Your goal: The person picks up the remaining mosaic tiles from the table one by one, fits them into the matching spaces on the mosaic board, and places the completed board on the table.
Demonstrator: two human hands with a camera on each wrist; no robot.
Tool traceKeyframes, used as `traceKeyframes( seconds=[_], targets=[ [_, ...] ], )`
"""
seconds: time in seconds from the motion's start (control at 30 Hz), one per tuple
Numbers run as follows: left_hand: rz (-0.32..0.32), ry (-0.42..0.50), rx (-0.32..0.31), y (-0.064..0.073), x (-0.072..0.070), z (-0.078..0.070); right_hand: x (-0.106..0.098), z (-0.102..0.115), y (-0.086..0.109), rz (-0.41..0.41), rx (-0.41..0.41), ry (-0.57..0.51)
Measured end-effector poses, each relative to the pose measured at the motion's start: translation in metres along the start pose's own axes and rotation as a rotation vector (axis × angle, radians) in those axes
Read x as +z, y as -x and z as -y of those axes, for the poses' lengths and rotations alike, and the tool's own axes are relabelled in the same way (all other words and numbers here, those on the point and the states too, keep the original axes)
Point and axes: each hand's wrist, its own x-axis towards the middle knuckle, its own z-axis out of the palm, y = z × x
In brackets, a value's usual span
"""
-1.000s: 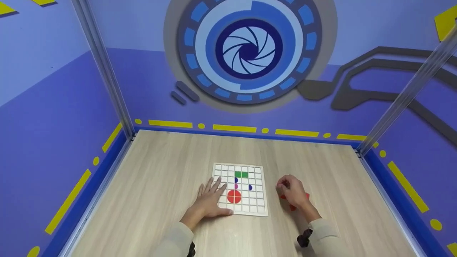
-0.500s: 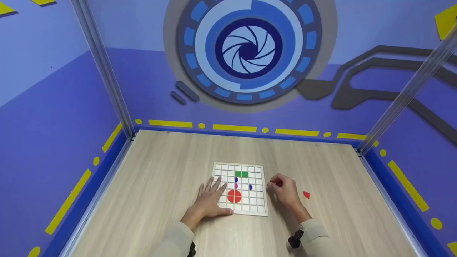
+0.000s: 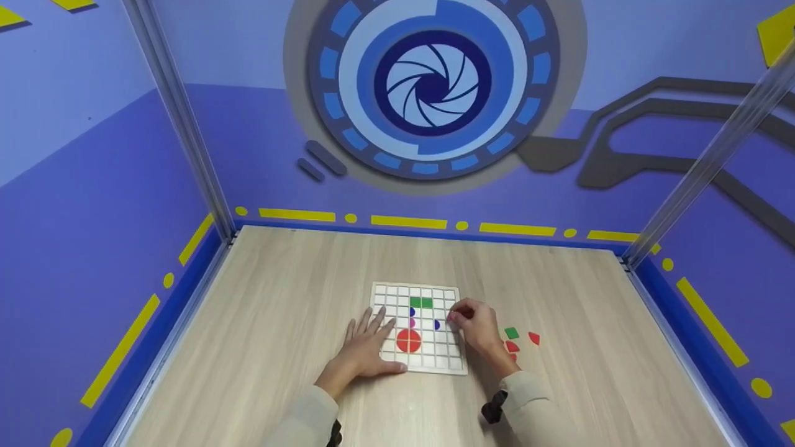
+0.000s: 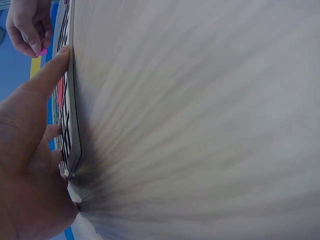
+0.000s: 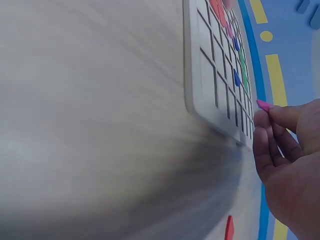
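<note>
A white grid board (image 3: 444, 360) lies on the table, bearing green squares (image 3: 421, 303), blue half-circles (image 3: 437, 325), a pink half-circle (image 3: 412, 323) and a red disc (image 3: 408, 340) made of quarter pieces. My left hand (image 3: 362, 352) rests with spread fingers on the board's left side, its thumb at the near edge. Above the board's right edge, my right hand (image 3: 477, 326) pinches a small pink piece (image 5: 263, 105) between thumb and fingertips. In the left wrist view that pink piece (image 4: 43, 51) also shows under the right hand's fingers.
Right of the board lie loose pieces on the wooden table (image 3: 298, 279): a green square (image 3: 512, 333), a red quarter piece (image 3: 534, 338) and more red pieces (image 3: 512, 346) partly behind the right wrist. Blue printed walls enclose the table at the back and sides.
My right hand has moved left from the loose pieces to the board's right edge, a pink piece now showing in its fingers. More loose pieces are uncovered. My left hand stays put.
</note>
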Motion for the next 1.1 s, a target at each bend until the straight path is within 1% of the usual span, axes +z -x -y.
traceKeyframes(
  seconds=[0.13, 0.23, 0.47, 0.5, 0.7, 0.93, 1.1],
  targets=[
    [0.001, -0.005, 0.001, 0.0, 0.0, 0.001, 0.011, 0.001, -0.008, -0.004, 0.039, -0.072],
    [0.002, -0.007, 0.003, -0.002, 0.001, 0.002, 0.018, 0.001, -0.015, -0.006, 0.056, -0.094],
    [0.009, -0.019, -0.002, -0.004, 0.003, 0.002, 0.03, -0.002, -0.021, -0.002, 0.046, -0.009],
    [0.007, -0.02, -0.002, -0.004, 0.002, 0.002, 0.031, -0.002, -0.021, 0.001, 0.051, -0.003],
    [0.001, -0.021, -0.003, -0.003, 0.001, 0.004, 0.033, 0.0, -0.024, 0.036, 0.02, 0.056],
    [0.013, -0.004, -0.008, -0.003, -0.002, 0.004, 0.037, -0.001, -0.027, 0.04, -0.024, 0.086],
    [0.017, -0.003, 0.0, -0.003, -0.001, 0.003, 0.037, -0.004, -0.026, 0.031, -0.022, 0.098]
  ],
)
